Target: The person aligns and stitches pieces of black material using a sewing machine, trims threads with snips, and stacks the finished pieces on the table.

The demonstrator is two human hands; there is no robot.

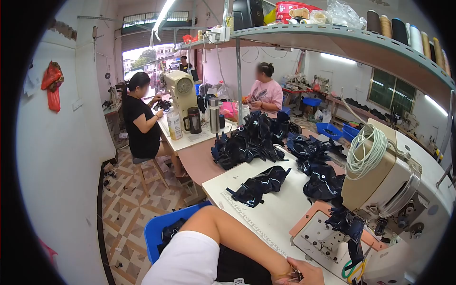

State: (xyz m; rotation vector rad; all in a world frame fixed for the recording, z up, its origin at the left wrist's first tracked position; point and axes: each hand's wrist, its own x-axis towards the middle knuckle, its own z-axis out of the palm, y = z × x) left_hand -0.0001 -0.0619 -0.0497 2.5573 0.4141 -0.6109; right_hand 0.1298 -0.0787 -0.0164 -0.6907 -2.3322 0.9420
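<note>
My left forearm in a white sleeve reaches across the lower frame. My left hand (282,278), partly cut off by the bottom edge, meets my right hand (308,273) beside the table's front edge. The fingers of both hands are closed around a small item, too hidden to name. Right of them, a dark fabric piece (352,232) hangs at the sewing machine (396,175), near green-and-yellow-handled scissors (355,270). A single dark piece (260,186) lies on the white tabletop (228,183), beyond my forearm.
Heaped dark pieces (249,142) cover the table's far part. A blue bin (153,237) stands left of my arm. Overhead, a metal shelf (304,32) holds thread spools (385,27). One person (142,114) sits left by another machine (183,92); another (267,92) works beyond the pile.
</note>
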